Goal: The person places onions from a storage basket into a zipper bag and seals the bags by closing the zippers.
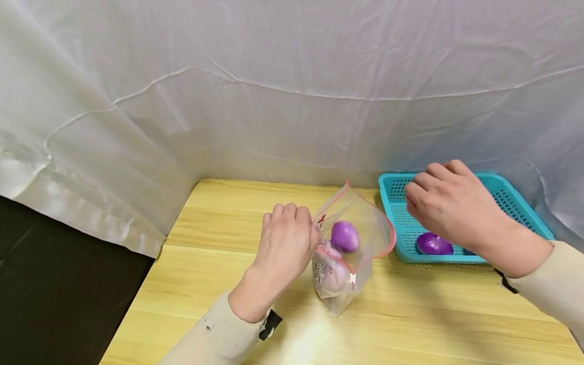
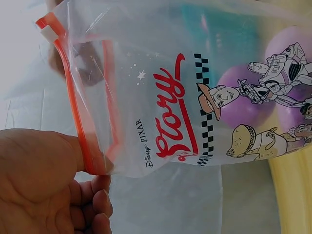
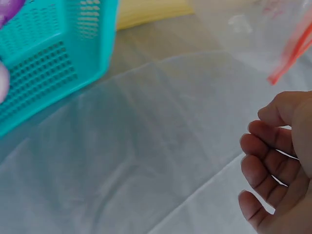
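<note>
My left hand [image 1: 287, 235] pinches the red rim of a clear zip bag [image 1: 365, 223] between thumb and fingers. The bag stands with its mouth open on the table; red "Story" lettering and cartoon figures are printed on its side in the left wrist view. Inside lie several glossy purple, onion-like rounded things [image 1: 345, 236], the lower ones seen hazily through the plastic. My right hand [image 1: 451, 203] hovers above the turquoise basket [image 1: 401, 213], its fingers loosely curled with nothing between them in the right wrist view. Another purple rounded thing [image 1: 433, 244] lies in the basket.
The basket stands at the table's back right, close to the bag. Behind the wooden table [image 1: 219, 213] hangs a pale fabric curtain [image 1: 283, 126]. A dark area [image 1: 55, 274] borders the table's left edge. A white slider [image 1: 353, 278] sits on the bag's red zip.
</note>
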{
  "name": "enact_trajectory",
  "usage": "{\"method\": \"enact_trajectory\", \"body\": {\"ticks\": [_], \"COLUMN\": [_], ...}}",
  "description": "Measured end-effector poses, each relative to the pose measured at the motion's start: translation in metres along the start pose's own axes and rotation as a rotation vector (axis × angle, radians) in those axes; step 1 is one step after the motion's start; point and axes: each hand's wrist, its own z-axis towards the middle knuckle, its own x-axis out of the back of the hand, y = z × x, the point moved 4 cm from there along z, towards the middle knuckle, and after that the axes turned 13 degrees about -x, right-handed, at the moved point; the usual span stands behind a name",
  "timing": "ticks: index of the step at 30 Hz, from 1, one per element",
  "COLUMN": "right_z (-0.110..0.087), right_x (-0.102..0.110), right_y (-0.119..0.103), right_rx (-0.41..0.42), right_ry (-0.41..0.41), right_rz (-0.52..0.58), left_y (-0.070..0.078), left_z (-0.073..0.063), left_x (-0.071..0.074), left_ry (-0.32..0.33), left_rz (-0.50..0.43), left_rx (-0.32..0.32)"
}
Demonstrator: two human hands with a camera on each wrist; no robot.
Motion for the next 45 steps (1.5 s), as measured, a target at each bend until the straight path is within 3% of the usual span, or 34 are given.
{"method": "enact_trajectory", "body": {"ticks": [12,17,21,28,33,40,45], "right_z": [-0.055,-0.073,-0.087,-0.114,-0.130,-0.140,-0.143], "right_x": [-0.024,-0.033,-0.044,-0.067,-0.089,-0.111,-0.124], "right_y": [0.059,0.074,0.082,0.093,0.093,0.091,0.091], "right_rx": [-0.053,-0.038,-0.028,-0.019,-0.006,-0.073,-0.093], "right_ry": [-0.114,-0.139,-0.163,-0.301,-0.347,-0.481,-0.498], "right_rz": [-0.079,-0.090,-0.096,-0.129,-0.106,-0.114,-0.123], "left_y": [-0.005,-0.006,-0.006,-0.006,-0.006,-0.006,-0.007], "left_z": [-0.003,-0.004,-0.004,-0.004,-0.004,-0.003,-0.003], "left_x": [0.001,0.001,0.000,-0.001,0.000,0.000,0.001], "left_ry": [0.002,0.002,-0.008,-0.023,-0.011,-0.003,-0.013], "left_rz": [-0.043,-0.063,-0.076,-0.086,-0.080,-0.065,-0.063], "left_rx": [0.012,0.022,0.033,0.040,0.030,0.013,0.024]}}
